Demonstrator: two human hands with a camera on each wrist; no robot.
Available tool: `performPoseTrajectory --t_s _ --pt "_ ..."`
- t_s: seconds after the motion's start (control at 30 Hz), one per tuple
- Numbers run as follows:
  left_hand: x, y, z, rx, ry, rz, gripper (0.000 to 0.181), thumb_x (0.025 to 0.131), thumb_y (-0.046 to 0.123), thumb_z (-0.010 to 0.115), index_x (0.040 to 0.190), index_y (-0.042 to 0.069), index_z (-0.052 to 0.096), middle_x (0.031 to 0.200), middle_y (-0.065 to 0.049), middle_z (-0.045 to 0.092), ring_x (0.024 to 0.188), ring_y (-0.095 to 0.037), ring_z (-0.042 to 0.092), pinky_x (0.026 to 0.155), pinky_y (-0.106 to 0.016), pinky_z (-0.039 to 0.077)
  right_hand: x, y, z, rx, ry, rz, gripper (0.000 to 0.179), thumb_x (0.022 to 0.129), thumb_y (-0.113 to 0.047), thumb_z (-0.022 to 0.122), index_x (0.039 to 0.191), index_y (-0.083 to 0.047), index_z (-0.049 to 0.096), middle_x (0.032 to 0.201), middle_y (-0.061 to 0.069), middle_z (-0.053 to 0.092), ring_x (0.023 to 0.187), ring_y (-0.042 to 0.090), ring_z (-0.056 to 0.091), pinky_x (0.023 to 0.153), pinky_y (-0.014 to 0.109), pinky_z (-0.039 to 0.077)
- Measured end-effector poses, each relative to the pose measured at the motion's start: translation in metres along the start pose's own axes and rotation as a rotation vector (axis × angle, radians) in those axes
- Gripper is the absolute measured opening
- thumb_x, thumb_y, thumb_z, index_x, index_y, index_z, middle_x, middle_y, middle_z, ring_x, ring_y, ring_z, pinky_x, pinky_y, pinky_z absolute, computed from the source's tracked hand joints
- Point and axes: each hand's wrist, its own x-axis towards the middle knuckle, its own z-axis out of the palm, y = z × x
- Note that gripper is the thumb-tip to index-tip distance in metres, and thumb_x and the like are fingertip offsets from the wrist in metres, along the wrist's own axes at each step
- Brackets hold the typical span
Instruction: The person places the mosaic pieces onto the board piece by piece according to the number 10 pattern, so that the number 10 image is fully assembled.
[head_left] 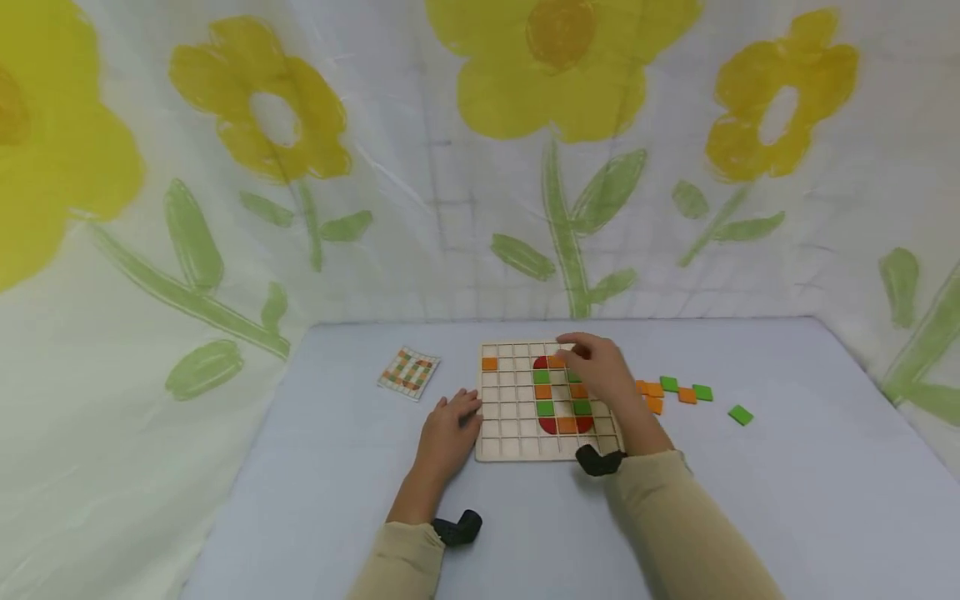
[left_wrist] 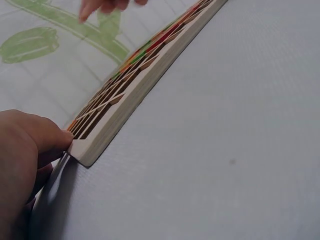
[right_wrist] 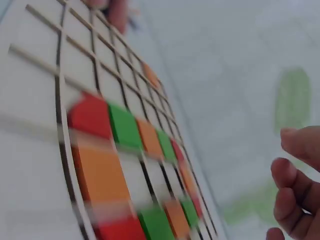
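- Wooden grid board (head_left: 510, 427), head view: lies flat on the pale table (head_left: 337, 467); carries a ring of red, green and orange tiles (head_left: 545, 408) and one orange tile (head_left: 490, 364) at upper left.
- Right hand (head_left: 600, 367): above the board, hiding the ring's upper right; fingers loosely bent, nothing visible between them.
- Left hand (head_left: 448, 429): relaxed, touching the board's left edge without clasping it.
- Patterned card (head_left: 408, 372), left of the board: print too small to read fully.
- Loose tiles (head_left: 687, 395), orange and green: right of the board.
- Left wrist view: left hand cut off by the frame, thumb at the board's corner, other fingers shadowed; tiles steeply foreshortened; right fingertips cropped above.
- Right wrist view: near tiles blurred; right hand cropped, thumb and fingertips apart.
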Motion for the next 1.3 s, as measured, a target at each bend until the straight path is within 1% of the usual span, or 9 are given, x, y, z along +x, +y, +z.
performPoseTrajectory --t_s 0.13,0.27,0.43,0.53,0.63,0.73,0.93,1.1,1.3 --pt "0.002 -0.004 -0.004 0.005 0.011 -0.001 0.028 0.092 0.017 0.068 0.119 0.009 0.071 0.136 -0.001 0.062 0.135 -0.021 0.05 0.122 -0.044 0.027 -0.025 0.031 -0.041 0.006 0.142 0.094 0.041 0.098 -0.037 0.059 0.132 -0.015 0.062 0.112 0.014 0.064 0.092 0.028 0.057 0.069 0.032 0.05" --pt "0.0 -0.008 -0.007 0.014 0.02 -0.019 0.028 0.092 0.017 0.068 0.118 0.009 0.072 0.136 0.0 0.062 0.135 -0.021 0.05 0.122 -0.044 0.027 -0.042 0.062 -0.069 -0.037 0.195 0.225 0.051 0.099 -0.045 0.054 0.137 -0.012 0.058 0.133 0.019 0.056 0.121 0.038 0.049 0.092 0.049 0.051" --pt "-0.004 -0.013 -0.013 0.014 0.028 -0.038 0.028 0.092 0.018 0.068 0.118 0.01 0.072 0.136 0.001 0.062 0.136 -0.021 0.049 0.123 -0.044 0.026 -0.048 0.091 -0.087 -0.109 0.113 0.351 0.063 0.099 -0.049 0.05 0.147 -0.01 0.045 0.155 0.027 0.032 0.142 0.05 0.025 0.111 0.07 0.026" --pt "-0.005 -0.014 -0.015 0.008 0.044 -0.035 0.027 0.092 0.018 0.069 0.118 0.01 0.072 0.135 0.0 0.063 0.136 -0.021 0.05 0.122 -0.045 0.027 -0.047 0.103 -0.091 -0.128 0.073 0.411 0.071 0.098 -0.055 0.047 0.151 -0.008 0.038 0.157 0.029 0.024 0.144 0.053 0.017 0.112 0.077 0.007" --pt "-0.004 -0.014 -0.014 0.008 0.038 -0.044 0.028 0.092 0.018 0.069 0.118 0.01 0.072 0.135 0.001 0.063 0.136 -0.02 0.049 0.122 -0.045 0.027 -0.048 0.111 -0.091 -0.118 0.083 0.45 0.076 0.097 -0.059 0.045 0.151 -0.007 0.036 0.157 0.029 0.023 0.145 0.052 0.014 0.107 0.081 -0.007" --pt "-0.004 -0.013 -0.011 0.006 0.017 -0.041 0.028 0.092 0.019 0.068 0.119 0.01 0.072 0.135 0.001 0.062 0.137 -0.02 0.049 0.123 -0.045 0.026 -0.05 0.117 -0.089 -0.103 0.099 0.435 0.076 0.097 -0.058 0.046 0.151 -0.006 0.035 0.158 0.029 0.02 0.146 0.052 0.01 0.109 0.078 -0.01" --pt "-0.002 -0.008 -0.005 -0.017 0.017 -0.024 0.028 0.092 0.019 0.069 0.118 0.01 0.072 0.135 0.001 0.063 0.136 -0.022 0.049 0.122 -0.047 0.027 -0.052 0.126 -0.089 -0.088 0.026 0.325 0.064 0.099 -0.042 0.051 0.15 -0.005 0.039 0.162 0.022 0.014 0.147 0.051 -0.005 0.111 0.078 0.002" --pt "-0.003 -0.004 -0.001 -0.018 0.018 -0.021 0.028 0.092 0.018 0.068 0.118 0.009 0.072 0.135 0.0 0.063 0.136 -0.021 0.05 0.122 -0.046 0.027 -0.052 0.13 -0.09 -0.147 0.012 0.252 0.056 0.096 -0.026 0.052 0.145 -0.001 0.044 0.161 0.025 0.018 0.147 0.052 -0.003 0.111 0.078 -0.002" --pt "0.001 -0.002 0.004 -0.011 0.024 -0.023 0.028 0.092 0.019 0.068 0.118 0.01 0.072 0.135 0.001 0.063 0.136 -0.02 0.049 0.122 -0.046 0.026 -0.052 0.132 -0.087 -0.224 0.045 0.188 0.048 0.096 -0.024 0.057 0.138 -0.001 0.053 0.156 0.032 0.022 0.144 0.058 0.001 0.109 0.08 -0.006"
